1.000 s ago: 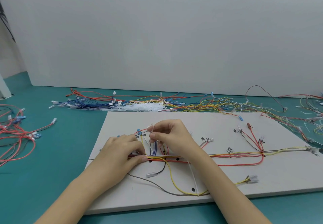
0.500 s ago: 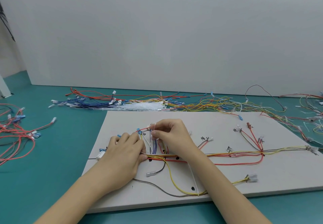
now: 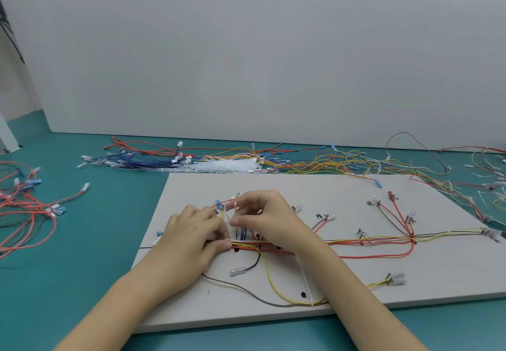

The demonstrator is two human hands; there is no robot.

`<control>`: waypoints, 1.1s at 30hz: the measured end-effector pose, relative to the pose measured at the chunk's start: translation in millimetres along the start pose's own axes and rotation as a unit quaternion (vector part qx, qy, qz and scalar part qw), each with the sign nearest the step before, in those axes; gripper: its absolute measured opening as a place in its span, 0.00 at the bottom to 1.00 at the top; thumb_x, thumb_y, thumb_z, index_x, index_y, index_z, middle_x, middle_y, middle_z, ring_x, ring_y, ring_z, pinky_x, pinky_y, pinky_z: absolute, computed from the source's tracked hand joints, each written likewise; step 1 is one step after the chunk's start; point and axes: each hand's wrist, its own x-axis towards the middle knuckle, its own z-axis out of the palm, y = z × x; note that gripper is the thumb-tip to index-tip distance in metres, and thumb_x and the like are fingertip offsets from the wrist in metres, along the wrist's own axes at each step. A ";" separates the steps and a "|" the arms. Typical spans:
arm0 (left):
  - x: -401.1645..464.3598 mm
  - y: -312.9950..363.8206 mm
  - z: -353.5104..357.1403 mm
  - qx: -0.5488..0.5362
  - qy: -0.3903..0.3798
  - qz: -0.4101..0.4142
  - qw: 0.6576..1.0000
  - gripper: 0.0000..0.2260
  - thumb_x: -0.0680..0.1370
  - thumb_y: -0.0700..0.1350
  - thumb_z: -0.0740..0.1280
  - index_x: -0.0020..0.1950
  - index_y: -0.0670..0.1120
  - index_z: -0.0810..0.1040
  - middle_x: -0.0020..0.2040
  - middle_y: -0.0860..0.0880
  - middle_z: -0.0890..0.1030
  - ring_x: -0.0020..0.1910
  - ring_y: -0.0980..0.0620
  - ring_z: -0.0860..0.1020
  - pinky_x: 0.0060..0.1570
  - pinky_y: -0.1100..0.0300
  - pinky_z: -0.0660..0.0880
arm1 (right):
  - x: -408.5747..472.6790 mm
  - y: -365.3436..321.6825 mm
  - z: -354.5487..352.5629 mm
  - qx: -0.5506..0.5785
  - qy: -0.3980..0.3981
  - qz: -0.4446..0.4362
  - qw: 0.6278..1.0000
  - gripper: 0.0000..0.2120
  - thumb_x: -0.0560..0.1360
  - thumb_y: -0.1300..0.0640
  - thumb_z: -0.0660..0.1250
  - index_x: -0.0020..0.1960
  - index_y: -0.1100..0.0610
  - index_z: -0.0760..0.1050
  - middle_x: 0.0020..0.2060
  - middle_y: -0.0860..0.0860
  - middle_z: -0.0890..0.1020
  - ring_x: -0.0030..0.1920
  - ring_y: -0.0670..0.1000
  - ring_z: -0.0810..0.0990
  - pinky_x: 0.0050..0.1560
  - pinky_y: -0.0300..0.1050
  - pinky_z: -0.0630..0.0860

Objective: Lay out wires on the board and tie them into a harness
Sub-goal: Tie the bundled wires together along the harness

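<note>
A white board (image 3: 315, 192) lies flat on the teal table. Across its middle runs a bundle of red, yellow, orange and black wires (image 3: 369, 241), with branches ending in small connectors. My left hand (image 3: 189, 244) pinches the bundle's left end between thumb and fingers. Just above the bundle, my right hand (image 3: 268, 219) pinches a thin white cable tie (image 3: 235, 208) with curled fingers. A second white cable tie (image 3: 305, 279) lies over the yellow wire near the board's front edge.
Behind the board lie a heap of white cable ties (image 3: 221, 166) and loose blue, red and yellow wires (image 3: 328, 160). More red wires (image 3: 24, 208) are spread at the left on the teal table (image 3: 82, 255). A white wall (image 3: 246, 49) closes the back.
My left hand slid slightly left and then back along the bundle, keeping its pinch. My right hand stayed above the bundle, its fingers shifting on the cable tie.
</note>
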 end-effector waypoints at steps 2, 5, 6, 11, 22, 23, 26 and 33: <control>2.4 -3.0 -4.0 -0.046 -0.008 -0.012 0.999 0.05 0.75 0.56 0.69 0.41 0.62 0.74 0.46 0.65 0.73 0.51 0.62 0.64 0.50 0.58 0.59 | -1.0 -1.3 1.9 -0.010 -0.011 0.001 1.000 0.09 0.71 0.70 0.72 0.51 0.64 0.81 0.31 0.44 0.81 0.33 0.39 0.78 0.38 0.31 0.73; 5.9 -3.8 -6.2 -0.097 -0.021 -0.024 0.995 0.08 0.73 0.54 0.72 0.38 0.65 0.75 0.45 0.65 0.75 0.53 0.66 0.65 0.51 0.56 0.64 | -2.1 0.0 4.9 -0.041 -0.034 0.004 0.999 0.09 0.72 0.69 0.72 0.51 0.61 0.81 0.34 0.52 0.82 0.36 0.45 0.80 0.44 0.37 0.77; 6.2 -3.2 -6.7 -0.112 -0.021 -0.029 0.993 0.08 0.72 0.53 0.73 0.38 0.64 0.76 0.45 0.64 0.76 0.52 0.65 0.66 0.52 0.56 0.65 | -2.1 1.0 5.0 -0.044 -0.037 0.005 0.998 0.09 0.72 0.69 0.71 0.51 0.61 0.81 0.35 0.53 0.82 0.36 0.46 0.80 0.44 0.38 0.77; 3.8 -1.7 -8.7 -0.118 0.015 -0.042 0.992 0.08 0.69 0.51 0.77 0.39 0.62 0.78 0.44 0.61 0.77 0.52 0.62 0.68 0.53 0.55 0.63 | -2.4 0.8 2.8 -0.034 -0.042 0.005 0.999 0.10 0.72 0.68 0.71 0.51 0.58 0.81 0.34 0.51 0.83 0.35 0.44 0.81 0.43 0.36 0.76; -3.5 -1.2 -17.6 -0.134 -0.023 -0.038 0.990 0.06 0.64 0.58 0.75 0.40 0.65 0.83 0.45 0.64 0.77 0.52 0.62 0.68 0.57 0.54 0.68 | -3.8 -1.0 4.3 -0.029 -0.038 0.012 0.999 0.08 0.79 0.64 0.63 0.54 0.65 0.80 0.32 0.50 0.81 0.25 0.37 0.74 0.28 0.25 0.66; -3.4 -2.4 -18.9 -0.142 -0.038 -0.042 0.988 0.08 0.63 0.60 0.77 0.41 0.67 0.82 0.45 0.63 0.77 0.53 0.62 0.68 0.58 0.54 0.68 | -3.7 -0.9 4.1 -0.030 -0.036 0.014 0.999 0.08 0.79 0.64 0.63 0.54 0.65 0.80 0.32 0.49 0.81 0.25 0.37 0.74 0.28 0.25 0.66; -4.2 -4.6 -22.6 -0.135 -0.072 -0.045 0.987 0.17 0.57 0.68 0.74 0.45 0.72 0.79 0.47 0.64 0.76 0.54 0.63 0.67 0.59 0.55 0.68 | -3.9 -1.1 4.1 -0.029 -0.037 0.019 0.999 0.08 0.79 0.64 0.63 0.53 0.66 0.79 0.31 0.49 0.81 0.26 0.37 0.74 0.29 0.25 0.67; -7.9 -9.1 -18.4 -0.071 -0.101 -0.048 0.991 0.29 0.52 0.74 0.71 0.51 0.73 0.72 0.52 0.64 0.73 0.58 0.61 0.65 0.59 0.59 0.65 | -5.7 -4.1 3.1 -0.032 -0.041 0.018 0.999 0.09 0.79 0.66 0.62 0.54 0.69 0.78 0.33 0.54 0.80 0.23 0.38 0.73 0.28 0.25 0.67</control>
